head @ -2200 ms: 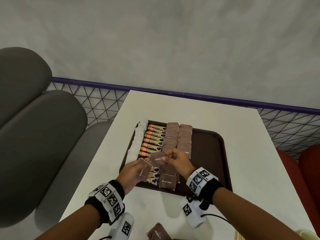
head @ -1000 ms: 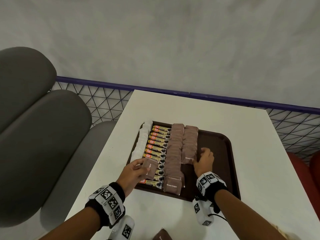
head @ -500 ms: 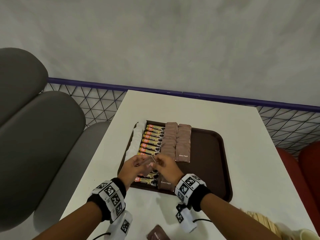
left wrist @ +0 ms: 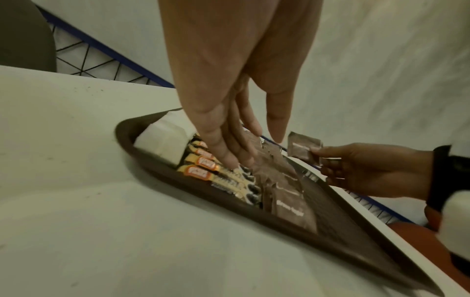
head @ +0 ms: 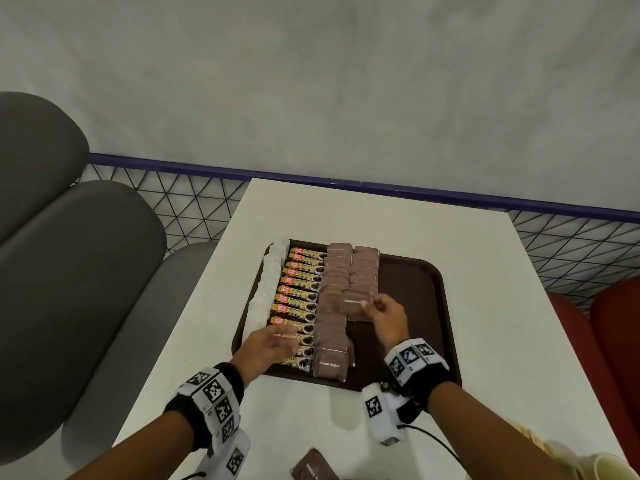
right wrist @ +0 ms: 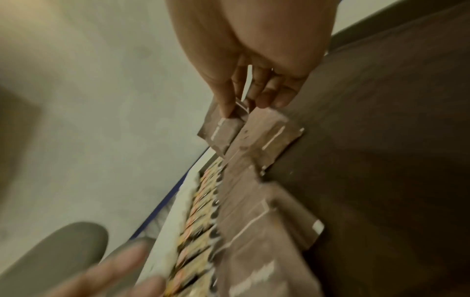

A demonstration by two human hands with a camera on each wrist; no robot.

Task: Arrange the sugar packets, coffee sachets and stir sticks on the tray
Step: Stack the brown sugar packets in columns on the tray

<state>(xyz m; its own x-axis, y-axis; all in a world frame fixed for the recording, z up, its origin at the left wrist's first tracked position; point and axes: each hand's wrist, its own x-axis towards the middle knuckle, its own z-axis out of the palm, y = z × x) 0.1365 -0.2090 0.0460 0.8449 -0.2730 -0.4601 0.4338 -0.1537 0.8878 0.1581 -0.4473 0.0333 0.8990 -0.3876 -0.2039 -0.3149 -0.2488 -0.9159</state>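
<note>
Brown tray (head: 415, 292) already carries rows of white packets (head: 266, 285), coffee sachets (head: 298, 292) and brown sugar packets (head: 337, 327); stir sticks (head: 530, 441) wait off-tray. Right hand (head: 386, 315) pinches one brown sugar packet (left wrist: 302, 147) just above the shorter row beneath its fingertips; left hand (head: 266, 344) hovers, fingers straight, over the sachets

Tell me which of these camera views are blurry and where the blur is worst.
Head view: mostly sharp, only the left hand and the packet in the right hand smear. Left wrist view: sachets slightly soft. Right wrist view: worst, bottom half streaked, left hand's fingers a smear.
</note>
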